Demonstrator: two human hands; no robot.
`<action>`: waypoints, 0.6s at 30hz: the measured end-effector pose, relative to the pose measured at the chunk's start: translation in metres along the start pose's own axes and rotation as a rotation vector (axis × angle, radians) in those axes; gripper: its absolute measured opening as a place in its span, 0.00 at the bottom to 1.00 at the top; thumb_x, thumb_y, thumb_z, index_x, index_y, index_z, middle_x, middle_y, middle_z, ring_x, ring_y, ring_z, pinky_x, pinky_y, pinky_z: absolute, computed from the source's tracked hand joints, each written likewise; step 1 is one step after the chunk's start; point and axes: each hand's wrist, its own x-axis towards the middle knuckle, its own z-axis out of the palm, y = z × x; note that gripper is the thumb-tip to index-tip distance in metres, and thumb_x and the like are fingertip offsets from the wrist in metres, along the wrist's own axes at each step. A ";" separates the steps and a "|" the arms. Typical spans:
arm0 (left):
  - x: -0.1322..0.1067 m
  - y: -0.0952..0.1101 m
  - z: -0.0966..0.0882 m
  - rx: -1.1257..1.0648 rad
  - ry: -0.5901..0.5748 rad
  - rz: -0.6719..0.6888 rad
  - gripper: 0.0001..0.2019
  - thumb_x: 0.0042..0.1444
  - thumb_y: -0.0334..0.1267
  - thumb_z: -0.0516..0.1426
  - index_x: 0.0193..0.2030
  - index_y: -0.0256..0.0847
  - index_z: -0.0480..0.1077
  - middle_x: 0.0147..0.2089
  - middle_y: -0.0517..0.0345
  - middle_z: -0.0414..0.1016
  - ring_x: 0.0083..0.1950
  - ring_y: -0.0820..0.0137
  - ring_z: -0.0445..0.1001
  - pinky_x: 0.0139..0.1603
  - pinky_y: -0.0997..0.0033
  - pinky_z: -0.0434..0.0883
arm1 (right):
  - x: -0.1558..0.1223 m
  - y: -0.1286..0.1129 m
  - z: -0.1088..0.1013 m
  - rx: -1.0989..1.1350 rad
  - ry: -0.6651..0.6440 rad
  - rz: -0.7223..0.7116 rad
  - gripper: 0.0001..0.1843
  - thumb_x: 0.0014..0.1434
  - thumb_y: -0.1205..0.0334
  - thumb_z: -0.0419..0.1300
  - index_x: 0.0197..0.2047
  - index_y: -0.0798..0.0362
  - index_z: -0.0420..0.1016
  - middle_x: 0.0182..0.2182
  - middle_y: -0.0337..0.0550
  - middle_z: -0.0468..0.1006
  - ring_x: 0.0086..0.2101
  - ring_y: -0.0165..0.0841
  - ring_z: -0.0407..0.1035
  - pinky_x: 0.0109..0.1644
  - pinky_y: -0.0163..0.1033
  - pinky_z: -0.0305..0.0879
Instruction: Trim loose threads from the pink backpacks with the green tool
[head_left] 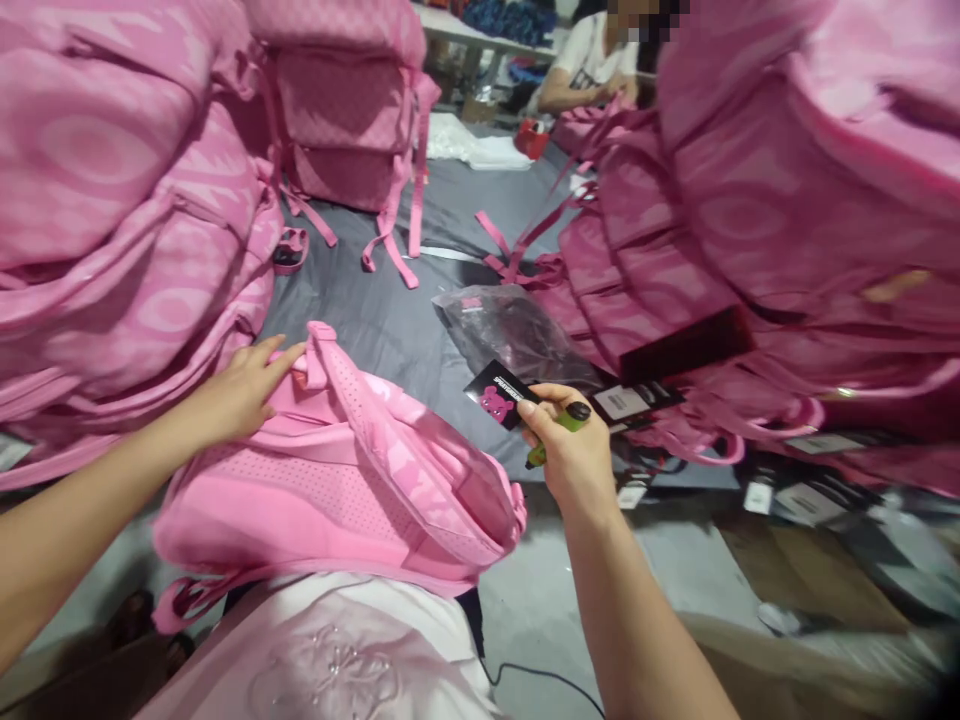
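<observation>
On perforated backpack [300,500], left hand [244,392], grip unclear; right hand [576,448] tight on flat card [495,396]

The grey table [337,275] bears piled pink backpacks [720,220] and a clear plastic bag [502,335]

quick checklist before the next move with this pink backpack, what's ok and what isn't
1. Left hand touching the pink backpack near its top: ok
2. Black card held in the right hand: ok
3. Right hand free of anything else: not ok, it also holds a green marker-like tool
4. Card attached to the backpack: not ok, they are apart
5. Backpack's inside: cannot tell, hidden
</observation>
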 end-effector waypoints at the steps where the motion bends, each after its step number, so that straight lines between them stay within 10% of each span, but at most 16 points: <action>1: -0.002 0.003 -0.002 -0.026 -0.005 -0.005 0.46 0.54 0.27 0.58 0.77 0.44 0.41 0.77 0.36 0.42 0.76 0.44 0.52 0.72 0.47 0.61 | -0.008 -0.011 0.014 0.000 -0.085 -0.032 0.20 0.45 0.50 0.72 0.37 0.52 0.75 0.21 0.30 0.67 0.20 0.26 0.60 0.23 0.32 0.58; 6: -0.013 0.011 0.000 -0.189 0.084 -0.071 0.50 0.51 0.21 0.57 0.77 0.46 0.39 0.79 0.37 0.28 0.79 0.46 0.40 0.73 0.47 0.59 | -0.031 -0.044 0.096 -0.239 -0.367 -0.371 0.07 0.53 0.56 0.64 0.31 0.51 0.77 0.29 0.39 0.77 0.30 0.33 0.70 0.36 0.36 0.66; 10: -0.018 0.004 0.012 -0.342 0.196 -0.129 0.49 0.50 0.21 0.57 0.77 0.44 0.41 0.79 0.37 0.23 0.80 0.48 0.36 0.73 0.47 0.59 | -0.040 -0.040 0.160 -0.329 -0.605 -0.360 0.09 0.56 0.59 0.60 0.36 0.51 0.80 0.28 0.40 0.80 0.29 0.34 0.73 0.35 0.36 0.64; 18: -0.055 -0.011 0.028 -0.771 0.348 -0.176 0.34 0.66 0.50 0.53 0.74 0.38 0.53 0.76 0.46 0.53 0.78 0.61 0.52 0.79 0.54 0.49 | -0.038 -0.054 0.194 -0.993 -0.777 -0.473 0.17 0.59 0.70 0.60 0.48 0.46 0.83 0.37 0.44 0.86 0.38 0.42 0.79 0.37 0.36 0.63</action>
